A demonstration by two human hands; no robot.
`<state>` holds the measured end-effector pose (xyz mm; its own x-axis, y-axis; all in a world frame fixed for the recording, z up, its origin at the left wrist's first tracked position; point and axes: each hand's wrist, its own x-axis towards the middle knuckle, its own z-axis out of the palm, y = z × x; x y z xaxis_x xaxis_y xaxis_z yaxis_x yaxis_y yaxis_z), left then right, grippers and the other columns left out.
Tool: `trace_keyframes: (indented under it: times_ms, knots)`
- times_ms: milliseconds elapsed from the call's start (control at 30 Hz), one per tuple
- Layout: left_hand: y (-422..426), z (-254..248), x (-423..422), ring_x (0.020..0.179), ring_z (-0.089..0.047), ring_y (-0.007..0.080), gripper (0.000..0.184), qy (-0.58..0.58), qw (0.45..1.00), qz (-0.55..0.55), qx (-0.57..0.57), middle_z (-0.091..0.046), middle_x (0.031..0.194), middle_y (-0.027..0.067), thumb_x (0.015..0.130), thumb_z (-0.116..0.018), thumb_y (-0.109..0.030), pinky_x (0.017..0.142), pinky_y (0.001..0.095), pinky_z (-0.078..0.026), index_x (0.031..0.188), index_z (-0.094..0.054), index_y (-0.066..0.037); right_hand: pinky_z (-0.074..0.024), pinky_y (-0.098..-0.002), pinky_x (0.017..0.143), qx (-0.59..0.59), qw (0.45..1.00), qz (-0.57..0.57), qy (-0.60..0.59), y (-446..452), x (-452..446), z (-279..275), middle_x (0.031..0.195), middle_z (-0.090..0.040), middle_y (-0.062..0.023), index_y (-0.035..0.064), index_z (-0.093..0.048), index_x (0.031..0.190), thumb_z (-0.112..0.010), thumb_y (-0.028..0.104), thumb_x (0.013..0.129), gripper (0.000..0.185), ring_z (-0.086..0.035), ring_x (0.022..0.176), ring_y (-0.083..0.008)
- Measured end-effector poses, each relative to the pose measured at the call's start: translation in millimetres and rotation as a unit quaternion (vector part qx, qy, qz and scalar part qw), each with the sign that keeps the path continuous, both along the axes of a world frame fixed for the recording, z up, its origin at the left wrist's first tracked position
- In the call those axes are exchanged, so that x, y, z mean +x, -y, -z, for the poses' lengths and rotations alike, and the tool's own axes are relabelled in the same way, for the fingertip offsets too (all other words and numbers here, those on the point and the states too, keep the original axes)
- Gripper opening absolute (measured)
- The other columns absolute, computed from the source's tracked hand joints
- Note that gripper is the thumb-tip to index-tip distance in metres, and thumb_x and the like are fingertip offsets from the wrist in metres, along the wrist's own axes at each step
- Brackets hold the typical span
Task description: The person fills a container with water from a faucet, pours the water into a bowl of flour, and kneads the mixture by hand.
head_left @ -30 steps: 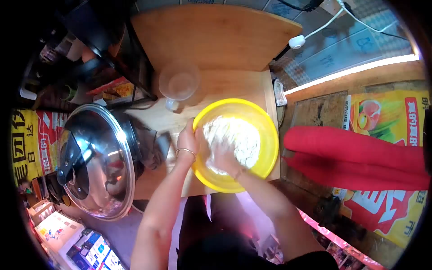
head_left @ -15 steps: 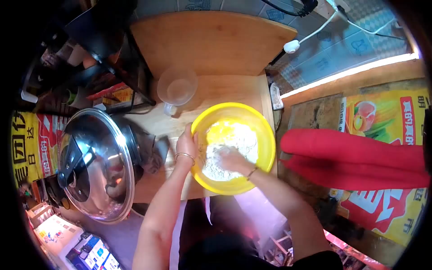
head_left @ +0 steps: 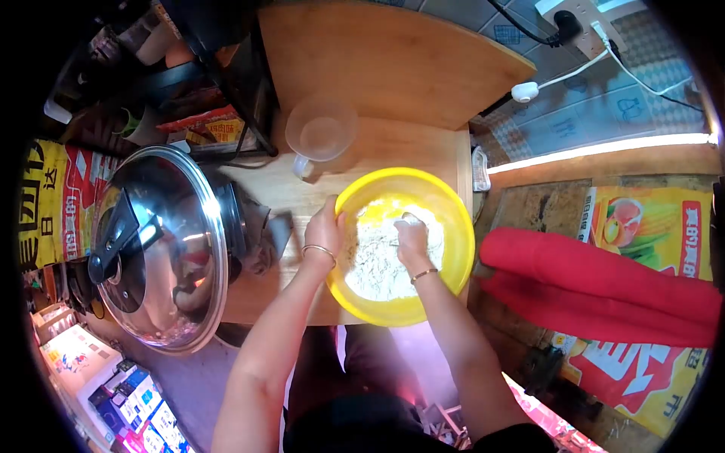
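A left hand grips the left rim of a round, smooth yellow basin set near the front edge of a pale wooden tabletop, while the right hand, fingers bent, works in the loose, clumped white flour-like mixture inside; whether it is clenched on any cannot be told (its fingertips are partly hidden). A translucent, handled plastic cup stands behind the basin. At left is a shiny domed lid with a black handle; at right, a long red cloth.
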<state>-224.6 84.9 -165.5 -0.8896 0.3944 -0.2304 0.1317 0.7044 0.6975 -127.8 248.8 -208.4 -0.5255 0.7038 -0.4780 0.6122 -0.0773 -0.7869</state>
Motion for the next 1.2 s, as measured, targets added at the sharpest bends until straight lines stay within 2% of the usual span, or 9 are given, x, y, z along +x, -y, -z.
trace_keyframes:
  times_ms: [200, 267, 400, 533, 600, 800, 933, 1000, 1200]
  knots:
    - [-2, 4, 1, 0.076, -0.059, 0.0415, 0.025, 0.009, 1.0, 0.005, -0.008, -0.061, 0.079, 0.0226, 0.084, -0.056, -0.018, 0.065, 0.0504, -0.046, 0.105, -0.046, -0.009, -0.0473, -0.0328, 0.076, -0.209, 0.966, 0.022, -0.148, -13, 19, 1, 0.111, -0.053, -0.0171, 0.0024, -0.049, 0.119, -0.061, 0.004, 0.071, 0.049, -0.054, 0.096, -0.0234]
    - [-3, 0, 0, 0.075, -0.059, 0.0414, 0.024, 0.006, 1.0, 0.007, -0.012, -0.061, 0.078, 0.0225, 0.085, -0.056, -0.018, 0.064, 0.0503, -0.046, 0.105, -0.046, -0.009, -0.0473, -0.0377, 0.083, 0.354, 0.849, -0.366, 0.142, -32, 27, 9, 0.13, -0.039, -0.0224, 0.0041, -0.036, 0.132, -0.062, 0.011, 0.076, 0.062, -0.046, 0.114, -0.0325]
    - [-2, -7, -1, 0.076, -0.058, 0.0423, 0.024, 0.02, 0.999, 0.03, -0.027, -0.061, 0.079, 0.0236, 0.089, -0.049, -0.025, 0.065, 0.0506, -0.045, 0.106, -0.046, -0.007, -0.0487, -0.0426, 0.074, 0.295, 0.901, -0.294, 0.124, -46, -24, -29, 0.099, -0.06, -0.0249, 0.0023, -0.06, 0.096, -0.058, 0.018, 0.079, 0.023, -0.059, 0.092, -0.0339]
    - [-5, -18, -6, 0.077, -0.058, 0.0438, 0.032, 0.058, 0.998, 0.027, -0.026, -0.06, 0.081, 0.0253, 0.093, -0.039, -0.033, 0.066, 0.0512, -0.044, 0.11, -0.046, -0.007, -0.0461, -0.0421, 0.07, 0.455, 0.658, -0.6, 0.001, 42, -55, -9, 0.071, -0.062, -0.0172, 0.0034, -0.063, 0.071, -0.057, 0.014, 0.07, 0.013, -0.062, 0.074, -0.0303]
    - [0, -9, -3, 0.078, -0.057, 0.0451, 0.04, 0.044, 0.998, 0.012, 0.045, -0.06, 0.082, 0.0268, 0.094, -0.033, -0.038, 0.068, 0.0516, -0.043, 0.115, -0.046, -0.007, -0.0453, -0.0461, 0.078, 0.361, 0.671, -0.572, -0.304, 57, -42, -59, 0.077, -0.064, -0.017, 0.0028, -0.063, 0.072, -0.058, 0.016, 0.071, 0.014, -0.061, 0.077, -0.0336]
    - [5, 4, 3, 0.072, -0.058, 0.0433, 0.034, -0.004, 0.998, 0.011, 0.058, -0.06, 0.075, 0.0252, 0.089, -0.05, -0.027, 0.061, 0.0506, -0.045, 0.116, -0.046, -0.007, -0.048, -0.0409, 0.074, 0.289, 0.898, -0.322, -0.076, -83, -34, -52, 0.086, -0.063, -0.0229, -0.0003, -0.065, 0.084, -0.057, 0.015, 0.079, 0.018, -0.063, 0.084, -0.0328]
    - [-1, 8, 6, 0.071, -0.058, 0.0434, 0.033, -0.011, 0.998, -0.021, 0.066, -0.06, 0.075, 0.025, 0.09, -0.049, -0.027, 0.061, 0.051, -0.044, 0.115, -0.046, -0.007, -0.0407, -0.0454, 0.091, 0.508, 0.832, -0.221, 0.028, -89, 62, 24, 0.108, -0.056, -0.0259, 0.0024, -0.054, 0.115, -0.054, 0.022, 0.083, 0.038, -0.053, 0.1, -0.0424]
    - [2, 13, 7, 0.071, -0.058, 0.0436, 0.032, -0.015, 0.997, -0.022, 0.074, -0.06, 0.075, 0.025, 0.09, -0.049, -0.027, 0.06, 0.0511, -0.044, 0.115, -0.047, -0.007, -0.0311, -0.043, 0.101, 0.123, 0.952, -0.197, 0.2, -73, 10, -22, 0.122, -0.048, -0.0262, -0.0001, -0.048, 0.121, -0.053, 0.025, 0.081, 0.047, -0.043, 0.115, -0.0405]
    - [5, -4, 8, 0.069, -0.058, 0.0438, 0.033, 0.005, 1.0, -0.02, 0.006, -0.06, 0.075, 0.0247, 0.092, -0.046, -0.031, 0.06, 0.0514, -0.044, 0.115, -0.047, -0.008, -0.0194, -0.0588, 0.103, 0.413, 0.713, -0.56, 0.086, 72, 15, -8, 0.128, -0.047, -0.0167, 0.0078, -0.05, 0.124, -0.057, 0.036, 0.075, 0.056, -0.036, 0.124, -0.0367]
